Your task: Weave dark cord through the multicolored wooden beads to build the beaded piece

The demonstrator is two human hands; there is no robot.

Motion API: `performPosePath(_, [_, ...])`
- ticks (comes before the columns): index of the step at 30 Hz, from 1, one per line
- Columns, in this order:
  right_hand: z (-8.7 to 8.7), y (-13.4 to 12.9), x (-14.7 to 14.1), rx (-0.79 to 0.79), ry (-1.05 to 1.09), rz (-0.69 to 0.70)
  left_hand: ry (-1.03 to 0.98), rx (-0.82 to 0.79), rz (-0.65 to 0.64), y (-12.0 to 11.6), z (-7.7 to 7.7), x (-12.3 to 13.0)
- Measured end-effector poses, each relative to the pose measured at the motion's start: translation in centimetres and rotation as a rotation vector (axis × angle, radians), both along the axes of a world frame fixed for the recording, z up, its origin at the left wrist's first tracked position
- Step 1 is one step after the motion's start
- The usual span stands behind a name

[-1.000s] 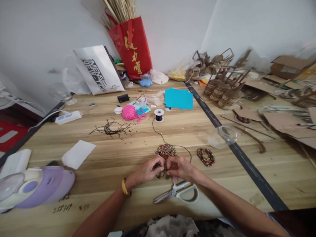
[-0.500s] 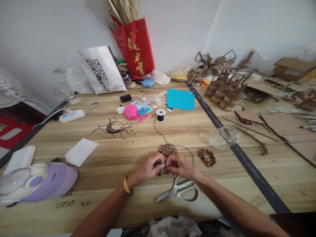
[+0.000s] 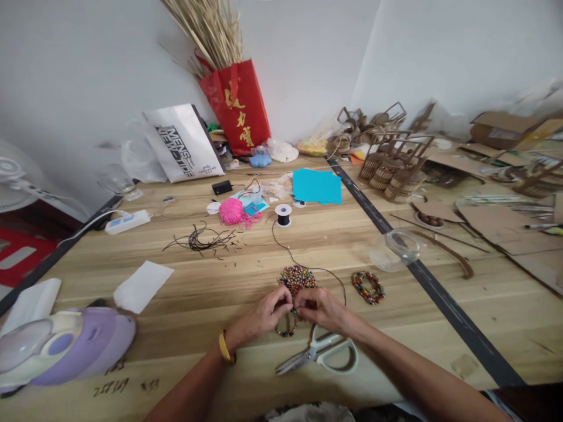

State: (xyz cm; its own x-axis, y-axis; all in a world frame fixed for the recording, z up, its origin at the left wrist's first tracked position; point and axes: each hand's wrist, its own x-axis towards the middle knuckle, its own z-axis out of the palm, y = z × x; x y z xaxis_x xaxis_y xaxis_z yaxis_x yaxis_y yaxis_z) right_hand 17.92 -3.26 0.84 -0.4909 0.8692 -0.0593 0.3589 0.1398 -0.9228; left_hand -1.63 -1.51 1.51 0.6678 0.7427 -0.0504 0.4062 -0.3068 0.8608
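Note:
My left hand (image 3: 266,310) and my right hand (image 3: 323,308) meet fingertip to fingertip, both pinching the top of a small beaded loop (image 3: 287,334) that hangs between them. Just beyond my fingers lies a pile of multicoloured beads (image 3: 298,276). Scissors (image 3: 312,353) with pale green handles rest on the table beneath my right hand, blades pointing left. To the right sits a coil of finished-looking beaded strands (image 3: 368,288). A spool of black cord (image 3: 284,215) stands farther back, its cord trailing to the right of the beads.
Cut black cords (image 3: 200,237), pink yarn (image 3: 231,211) and blue sheets (image 3: 316,186) lie farther back on the wooden table (image 3: 197,293). A purple and white device (image 3: 88,340) is at left. Small woven baskets (image 3: 402,184) and a clear plastic container (image 3: 402,245) stand at right.
The beaded loop now hangs lower and shows more fully below my fingertips. My head view has tilted slightly, so the scene sits lower in the picture. Both hands keep their pinch.

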Motion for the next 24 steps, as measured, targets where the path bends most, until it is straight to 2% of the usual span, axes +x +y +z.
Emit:
performPosePath(5, [0.3,-0.2,-0.1,0.065,-0.023,0.001,0.026,-0.014,-0.047,-0.1,0.4,-0.1])
performPosePath(11, [0.1,-0.1,0.0,-0.015,0.001,0.057,0.093,-0.071,-0.183,0.2,1.3,-0.8])
performPosePath(15, [-0.2,0.1,0.2,-0.037,0.070,0.108,0.086,-0.076,-0.217,0.5,0.9,-1.0])
performPosePath(21, [-0.1,0.4,0.4,-0.270,0.172,0.122,0.027,-0.073,-0.220,0.7,0.4,-0.8])
performPosePath(24, [-0.1,0.7,0.7,-0.312,0.200,0.124,0.023,-0.072,-0.191,0.9,0.4,-0.8])
